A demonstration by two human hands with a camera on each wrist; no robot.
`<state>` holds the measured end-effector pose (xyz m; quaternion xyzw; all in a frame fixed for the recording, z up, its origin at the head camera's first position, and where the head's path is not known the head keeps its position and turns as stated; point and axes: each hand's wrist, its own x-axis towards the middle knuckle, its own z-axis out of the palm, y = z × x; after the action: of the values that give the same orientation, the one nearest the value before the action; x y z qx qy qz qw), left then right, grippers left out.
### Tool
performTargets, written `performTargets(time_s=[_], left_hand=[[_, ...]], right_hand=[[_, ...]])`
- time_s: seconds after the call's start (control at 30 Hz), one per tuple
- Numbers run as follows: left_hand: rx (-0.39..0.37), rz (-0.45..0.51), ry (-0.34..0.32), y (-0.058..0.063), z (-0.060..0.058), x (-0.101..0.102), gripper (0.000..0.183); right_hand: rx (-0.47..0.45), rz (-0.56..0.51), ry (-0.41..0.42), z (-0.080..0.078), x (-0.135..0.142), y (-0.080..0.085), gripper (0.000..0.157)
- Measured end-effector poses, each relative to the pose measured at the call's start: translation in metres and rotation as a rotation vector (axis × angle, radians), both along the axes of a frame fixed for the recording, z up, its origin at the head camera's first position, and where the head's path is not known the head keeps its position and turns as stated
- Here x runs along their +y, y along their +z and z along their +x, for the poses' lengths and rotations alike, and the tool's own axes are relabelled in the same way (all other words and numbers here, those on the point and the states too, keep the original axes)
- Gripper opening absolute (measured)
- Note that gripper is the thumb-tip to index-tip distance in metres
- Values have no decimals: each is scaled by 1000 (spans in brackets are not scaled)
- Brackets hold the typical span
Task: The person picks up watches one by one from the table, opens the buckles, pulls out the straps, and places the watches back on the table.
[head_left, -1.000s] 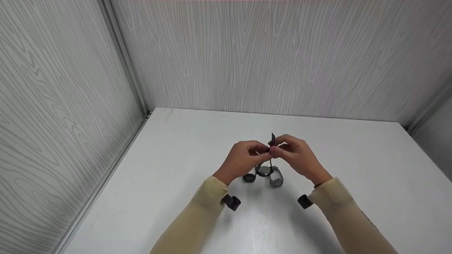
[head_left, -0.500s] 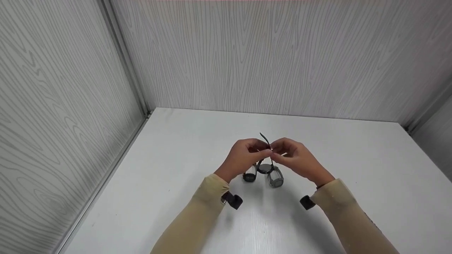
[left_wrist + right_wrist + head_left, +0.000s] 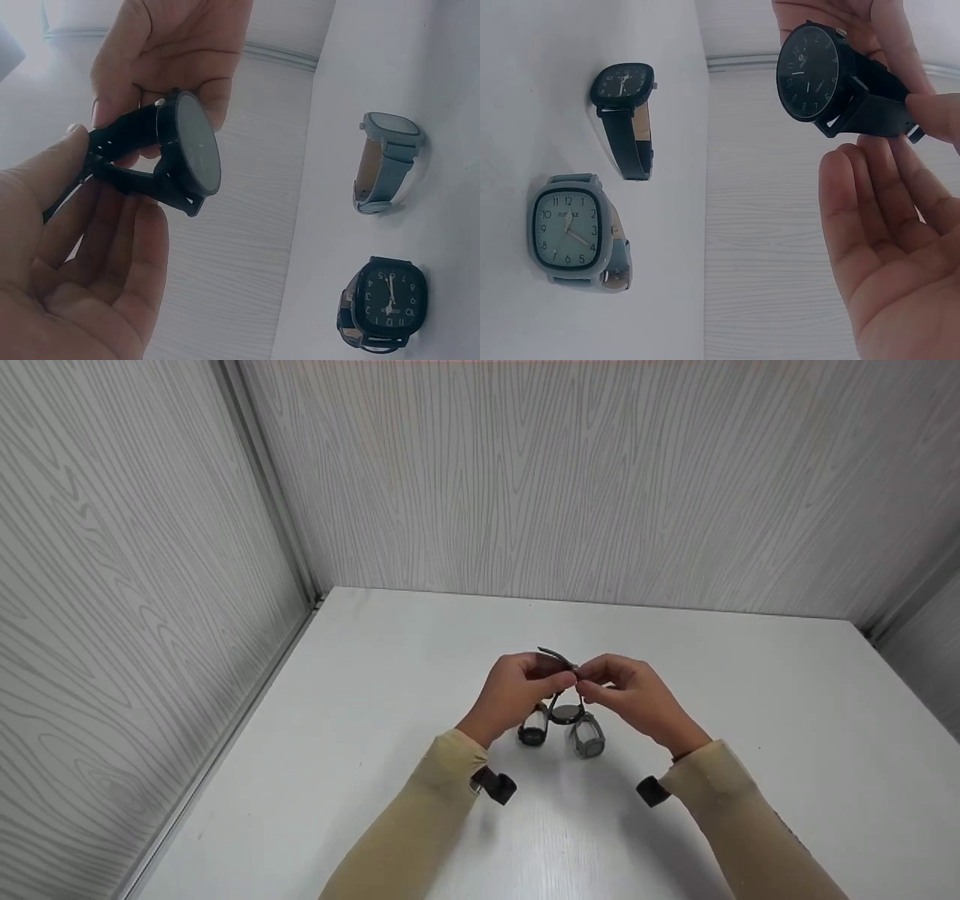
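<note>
Both hands hold a black round-faced wristwatch (image 3: pixel 199 146) above the table, its strap looped and its dial hanging lowest in the head view. My left hand (image 3: pixel 514 690) pinches the strap between thumb and fingers near the overlapping ends. From the other side, my right hand (image 3: pixel 634 697) pinches the strap close to the same spot, where the fingers partly hide the buckle. The strap's free tail (image 3: pixel 553 655) sticks out up and to the left. Behind the held watch, a black square-faced wristwatch (image 3: pixel 622 86) and a grey-blue wristwatch (image 3: pixel 568 229) stand on the table with straps closed into loops.
The white tabletop (image 3: pixel 412 660) meets a wood-grain back panel (image 3: pixel 570 480) and a left side panel (image 3: pixel 135 622). A dark wrist camera (image 3: pixel 499 786) is strapped at the left cuff, another camera (image 3: pixel 652 791) at the right.
The strap's tail has swung from upright at the right fingers to leaning left over the left hand. The hands have barely moved. Both standing watches stay put.
</note>
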<state>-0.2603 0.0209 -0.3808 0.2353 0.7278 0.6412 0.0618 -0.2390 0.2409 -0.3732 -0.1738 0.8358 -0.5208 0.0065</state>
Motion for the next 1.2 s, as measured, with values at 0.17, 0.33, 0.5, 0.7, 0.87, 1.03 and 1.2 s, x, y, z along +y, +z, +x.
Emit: performTargets(time_s=[0.17, 0.33, 0.5, 0.7, 0.87, 1.03, 1.2], left_hand=[[-21, 7, -10, 2, 1, 3, 26], [-9, 15, -15, 2, 0, 7, 25], [-28, 32, -9, -1, -1, 12, 26], [-19, 29, -7, 0, -2, 15, 27], [-7, 72, -7, -1, -3, 10, 26], [-14, 110, 32, -2, -4, 2, 27], [-18, 122, 56, -3, -5, -3, 31]], right_hand=[[23, -47, -20, 1, 2, 0, 23], [27, -61, -34, 1, 6, -2, 23], [21, -68, -44, 2, 10, -3, 23], [17, -80, -60, 3, 12, -3, 22], [8, -80, -51, 1, 8, -3, 21], [4, -79, -27, -1, 3, -6, 18], [9, -84, -26, -1, 3, -10, 17]])
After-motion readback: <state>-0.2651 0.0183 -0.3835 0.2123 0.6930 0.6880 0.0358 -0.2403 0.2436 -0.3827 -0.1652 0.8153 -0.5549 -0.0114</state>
